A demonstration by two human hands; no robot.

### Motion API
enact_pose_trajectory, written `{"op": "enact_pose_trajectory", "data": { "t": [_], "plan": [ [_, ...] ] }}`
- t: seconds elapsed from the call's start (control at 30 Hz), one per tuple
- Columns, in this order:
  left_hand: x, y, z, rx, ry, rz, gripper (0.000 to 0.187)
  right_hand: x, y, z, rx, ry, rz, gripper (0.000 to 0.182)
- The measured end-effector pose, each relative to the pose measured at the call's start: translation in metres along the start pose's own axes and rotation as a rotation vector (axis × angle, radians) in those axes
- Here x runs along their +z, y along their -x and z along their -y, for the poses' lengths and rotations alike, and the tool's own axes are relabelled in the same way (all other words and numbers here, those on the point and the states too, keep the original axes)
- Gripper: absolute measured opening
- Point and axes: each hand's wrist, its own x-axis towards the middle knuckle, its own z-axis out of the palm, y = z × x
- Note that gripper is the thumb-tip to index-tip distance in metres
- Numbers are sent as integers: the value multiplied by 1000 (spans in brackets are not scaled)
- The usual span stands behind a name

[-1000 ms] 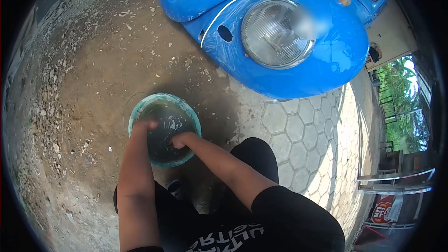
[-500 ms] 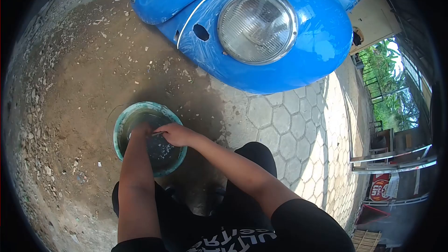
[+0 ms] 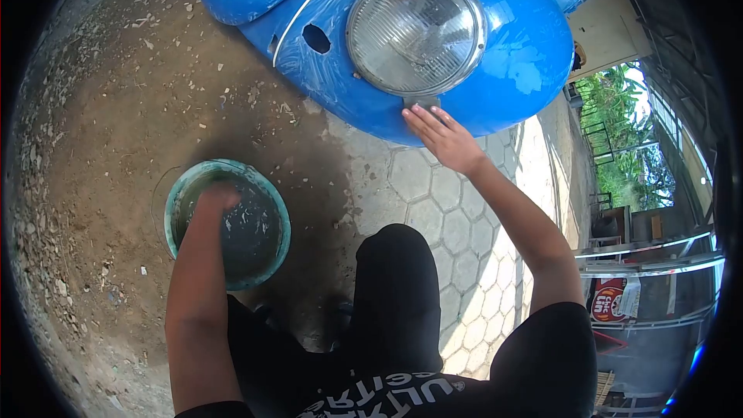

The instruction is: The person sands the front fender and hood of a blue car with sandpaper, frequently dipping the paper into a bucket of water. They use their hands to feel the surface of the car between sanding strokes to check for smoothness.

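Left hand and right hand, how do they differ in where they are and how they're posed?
The left hand reaches down into the green bucket of water, fingers hidden; the right hand is raised to the blue car, fingers spread flat below the headlight. The left is in shadow, the right sunlit. Both are bare.

ground (image 3: 116,124): dirt, hexagonal pavers | on it: green basin (image 3: 280,220), pale debris, possibly stones
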Motion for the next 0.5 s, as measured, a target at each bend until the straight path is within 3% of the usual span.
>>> {"op": "enact_pose_trajectory", "data": {
  "t": [0.1,0.2,0.3,0.37,0.47,0.5],
  "plan": [
    [-31,22,-34,34,-66,75,57,33,-2,-6,5,-193,-140,65],
    [-50,34,-57,84,-52,75,55,38,-55,21,-53,-171,-83,68],
    [-55,46,-76,152,-56,20,51,27,-130,45,-142,160,90,70],
    [-60,52,-88,161,-46,39,51,22,-150,46,-118,134,93,71],
    [-71,59,-92,178,32,58,48,25,-133,58,-170,242,123,72],
    [-70,64,-91,208,43,-38,45,39,-112,63,-233,294,111,72]
  ]
}}
